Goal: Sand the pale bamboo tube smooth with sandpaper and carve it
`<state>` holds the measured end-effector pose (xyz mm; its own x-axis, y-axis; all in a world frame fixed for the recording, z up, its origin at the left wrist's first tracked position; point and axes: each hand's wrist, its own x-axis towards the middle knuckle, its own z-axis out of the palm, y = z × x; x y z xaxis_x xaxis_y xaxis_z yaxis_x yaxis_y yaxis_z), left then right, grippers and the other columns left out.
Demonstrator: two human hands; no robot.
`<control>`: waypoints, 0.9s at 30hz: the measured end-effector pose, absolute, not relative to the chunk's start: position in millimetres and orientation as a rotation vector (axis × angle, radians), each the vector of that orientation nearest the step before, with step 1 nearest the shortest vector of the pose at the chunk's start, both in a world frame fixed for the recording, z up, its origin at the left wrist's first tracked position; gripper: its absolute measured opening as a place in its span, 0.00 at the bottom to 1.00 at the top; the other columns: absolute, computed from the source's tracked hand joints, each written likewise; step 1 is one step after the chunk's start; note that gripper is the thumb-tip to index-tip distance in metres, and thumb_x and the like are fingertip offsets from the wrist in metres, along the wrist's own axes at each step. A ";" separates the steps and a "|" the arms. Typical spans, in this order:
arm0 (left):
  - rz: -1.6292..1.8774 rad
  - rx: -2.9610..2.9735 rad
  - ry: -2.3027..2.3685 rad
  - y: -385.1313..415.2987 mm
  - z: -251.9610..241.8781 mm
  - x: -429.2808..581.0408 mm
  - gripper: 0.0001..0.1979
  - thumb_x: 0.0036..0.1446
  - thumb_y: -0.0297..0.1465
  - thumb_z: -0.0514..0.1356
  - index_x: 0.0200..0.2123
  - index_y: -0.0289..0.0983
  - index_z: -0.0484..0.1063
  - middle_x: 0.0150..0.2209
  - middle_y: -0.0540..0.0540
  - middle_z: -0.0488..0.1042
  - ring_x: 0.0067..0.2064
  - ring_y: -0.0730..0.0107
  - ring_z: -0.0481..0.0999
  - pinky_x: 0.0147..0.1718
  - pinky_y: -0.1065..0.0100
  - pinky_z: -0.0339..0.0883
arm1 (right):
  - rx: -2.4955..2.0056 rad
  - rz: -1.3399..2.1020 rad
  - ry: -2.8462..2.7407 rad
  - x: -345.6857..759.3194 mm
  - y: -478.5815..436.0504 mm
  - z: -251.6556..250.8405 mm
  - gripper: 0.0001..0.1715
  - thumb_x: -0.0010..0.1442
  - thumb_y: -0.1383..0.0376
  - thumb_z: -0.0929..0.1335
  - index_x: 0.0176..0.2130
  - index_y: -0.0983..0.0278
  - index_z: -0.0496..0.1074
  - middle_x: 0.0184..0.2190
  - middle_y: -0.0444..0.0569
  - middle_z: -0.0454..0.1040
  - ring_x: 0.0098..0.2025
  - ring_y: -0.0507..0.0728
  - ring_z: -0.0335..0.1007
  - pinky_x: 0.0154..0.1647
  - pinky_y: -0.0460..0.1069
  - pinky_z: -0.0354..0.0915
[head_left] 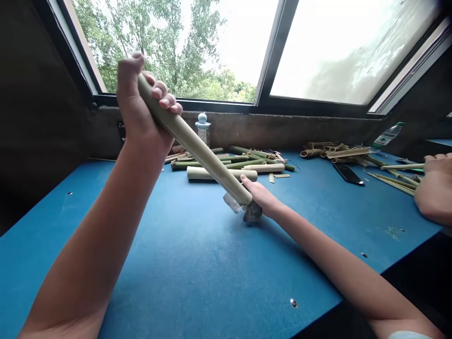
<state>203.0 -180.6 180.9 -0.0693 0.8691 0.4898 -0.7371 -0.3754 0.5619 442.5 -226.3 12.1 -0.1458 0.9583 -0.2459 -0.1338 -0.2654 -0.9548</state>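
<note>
The left hand (137, 103) is wrapping its fingers around the top end of a long pale bamboo stick (208, 157) in the upper left of the frame. The stick is slanting down to the middle of the frame, where the right hand (263, 195) is clamping on a gray scrap (253, 213) at the low end. The scrap is looking blurry, so I can't tell just what it is, or if it is touching the blue worktop (197, 263) below. One hand is holding high and the other is holding low, maybe so the stick is not wobbling. The right thumb is pointing up beside the stick.

A short fat bamboo piece (197, 174) and some green sticks (243, 164) are lying behind the low end, near the wall, maybe to be leaving room in front. The worktop is giving wide room in the lower middle and lower left. Its front edge is slanting down from the right side of the frame, and the right arm is crossing over it. A black phone (348, 174) is lying at the right, and another person's hand (436, 188) is showing at the right edge of the frame, so that side is looking tighter
</note>
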 end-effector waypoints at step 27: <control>1.815 1.557 0.148 -277.0 131.3 291.6 0.13 0.55 0.26 0.65 0.30 0.43 0.62 0.26 0.53 0.63 0.24 0.73 0.66 0.24 0.65 0.65 | -1.149 1.826 -0.972 441.1 -215.4 -12.8 0.15 0.69 0.57 0.68 0.47 0.67 0.72 0.40 0.48 0.76 0.35 0.52 0.74 0.34 0.48 0.73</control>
<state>291.6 -277.0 131.3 -0.0025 0.5834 0.8122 -0.4447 -0.7281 0.5217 441.1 -215.4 -12.8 -0.3102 0.8821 -0.3546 -0.1985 -0.4249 -0.8832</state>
